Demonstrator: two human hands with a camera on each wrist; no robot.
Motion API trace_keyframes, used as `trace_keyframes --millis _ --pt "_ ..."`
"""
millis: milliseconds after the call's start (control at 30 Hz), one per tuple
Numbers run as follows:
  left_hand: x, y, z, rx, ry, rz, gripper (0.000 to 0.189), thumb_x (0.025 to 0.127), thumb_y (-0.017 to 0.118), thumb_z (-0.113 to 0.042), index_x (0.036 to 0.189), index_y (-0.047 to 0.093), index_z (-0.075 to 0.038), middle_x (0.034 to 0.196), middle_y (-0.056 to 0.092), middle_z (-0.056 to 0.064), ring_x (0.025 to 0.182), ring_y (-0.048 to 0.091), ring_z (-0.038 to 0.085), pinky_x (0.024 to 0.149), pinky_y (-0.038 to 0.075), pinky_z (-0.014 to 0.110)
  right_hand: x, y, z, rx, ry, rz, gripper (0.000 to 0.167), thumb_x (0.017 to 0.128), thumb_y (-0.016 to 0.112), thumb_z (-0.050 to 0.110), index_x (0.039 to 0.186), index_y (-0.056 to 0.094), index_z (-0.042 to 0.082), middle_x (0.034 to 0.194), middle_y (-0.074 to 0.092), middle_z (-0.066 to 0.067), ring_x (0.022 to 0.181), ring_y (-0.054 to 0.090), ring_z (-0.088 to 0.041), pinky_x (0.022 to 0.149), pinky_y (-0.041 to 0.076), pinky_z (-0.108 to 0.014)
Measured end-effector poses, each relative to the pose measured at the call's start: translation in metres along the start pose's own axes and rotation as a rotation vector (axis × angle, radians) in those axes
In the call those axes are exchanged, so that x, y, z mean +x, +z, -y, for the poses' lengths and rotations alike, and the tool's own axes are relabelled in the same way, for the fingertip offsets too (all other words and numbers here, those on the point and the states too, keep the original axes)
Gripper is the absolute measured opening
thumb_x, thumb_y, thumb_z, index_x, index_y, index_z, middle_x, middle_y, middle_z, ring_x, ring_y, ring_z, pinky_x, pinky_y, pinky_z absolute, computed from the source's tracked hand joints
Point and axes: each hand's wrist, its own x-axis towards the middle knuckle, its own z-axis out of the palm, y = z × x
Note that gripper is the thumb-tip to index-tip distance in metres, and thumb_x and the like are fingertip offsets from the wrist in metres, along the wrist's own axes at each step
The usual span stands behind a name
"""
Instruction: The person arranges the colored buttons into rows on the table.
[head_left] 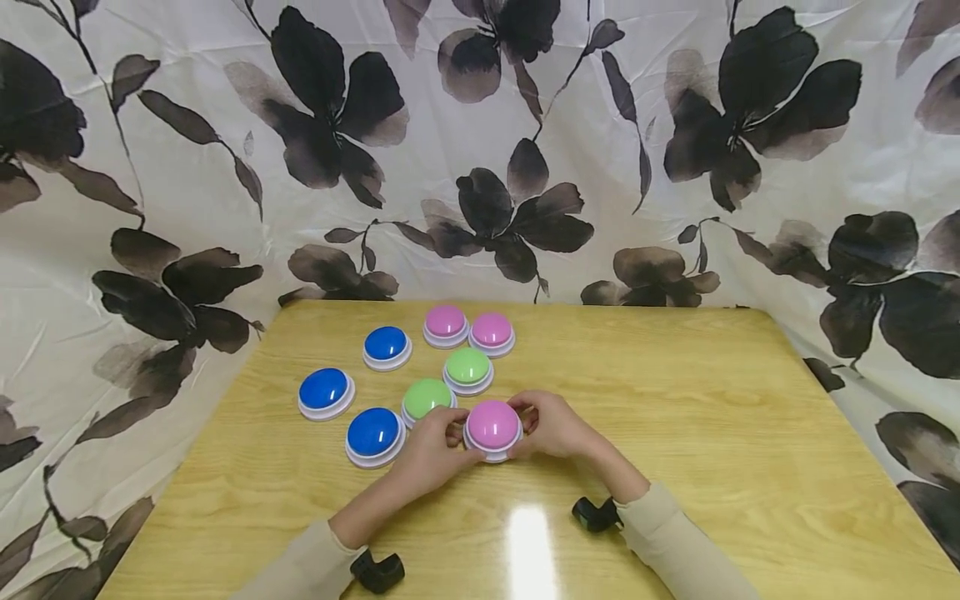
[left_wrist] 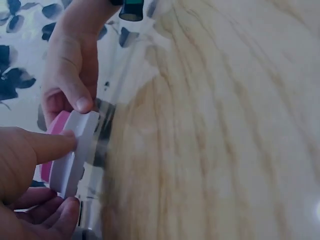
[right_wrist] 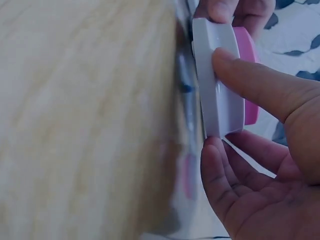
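Observation:
A pink dome push button point(head_left: 493, 425) with a white round base is held between both hands near the middle of the table. My left hand point(head_left: 429, 454) grips its left side, thumb along the near edge of the base and fingers curled at the far side. On the opposite side my right hand point(head_left: 553, 425) pinches the base the same way. Both wrist views show the white base point(left_wrist: 75, 150) edge-on between thumbs and fingers; whether its underside touches the table I cannot tell. Just behind the left hand sits a green button point(head_left: 427, 397), partly hidden by it.
Beside the left hand is a blue button point(head_left: 373, 433). Two more blue ones stand farther left, one nearer point(head_left: 324, 389) and one behind point(head_left: 387, 343). Another green button point(head_left: 468, 367) and two pink buttons point(head_left: 492, 331) lie toward the back. A floral curtain point(head_left: 510, 167) borders the wooden table point(head_left: 675, 375).

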Motion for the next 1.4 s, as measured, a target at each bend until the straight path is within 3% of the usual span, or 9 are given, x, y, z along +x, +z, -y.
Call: trace_keyframes --millis 200,467,800,1033,1400 --pt "0.003 0.002 -0.004 -0.074 0.049 -0.051 0.061 0.071 0.089 -0.019 0.123 0.061 -0.003 0.111 0.059 0.005 0.094 0.059 0.017 0.081 0.054 0.029 -0.006 -0.006 0.001 0.027 0.003 -0.02 0.069 0.064 0.09 0.007 0.126 0.06 0.0 0.109 0.063 -0.008 0.082 0.061 -0.018 0.073 0.055 -0.028" --pt "0.019 0.001 -0.007 -0.224 0.048 -0.034 0.062 0.07 0.089 -0.015 0.124 0.061 -0.004 0.115 0.06 0.006 0.099 0.062 0.02 0.081 0.054 0.028 -0.007 -0.02 0.004 0.033 0.011 -0.066 0.069 0.065 0.091 0.014 0.127 0.062 0.008 0.11 0.063 -0.003 0.082 0.061 -0.019 0.07 0.055 -0.029" --pt "0.037 0.005 -0.014 -0.223 0.026 -0.002 0.068 0.071 0.089 -0.018 0.129 0.057 -0.002 0.118 0.059 0.007 0.102 0.06 0.02 0.085 0.053 0.028 -0.007 -0.033 0.004 -0.002 0.036 -0.121 0.069 0.064 0.093 0.016 0.125 0.063 0.005 0.109 0.062 -0.007 0.082 0.059 -0.021 0.067 0.054 -0.03" --pt "0.055 0.011 -0.018 -0.218 0.059 0.015 0.068 0.071 0.089 -0.016 0.129 0.056 0.0 0.119 0.058 0.008 0.105 0.059 0.02 0.089 0.051 0.029 -0.004 -0.043 -0.002 -0.008 0.057 -0.163 0.066 0.064 0.092 0.014 0.123 0.064 0.007 0.108 0.063 -0.008 0.082 0.059 -0.021 0.067 0.053 -0.031" --pt "0.085 0.02 -0.024 -0.267 0.032 0.069 0.066 0.072 0.087 -0.011 0.13 0.056 0.0 0.121 0.057 0.012 0.106 0.061 0.023 0.089 0.051 0.03 0.0 -0.058 -0.012 -0.039 0.086 -0.206 0.065 0.068 0.09 0.012 0.126 0.061 0.006 0.112 0.062 -0.009 0.083 0.061 -0.021 0.07 0.053 -0.031"
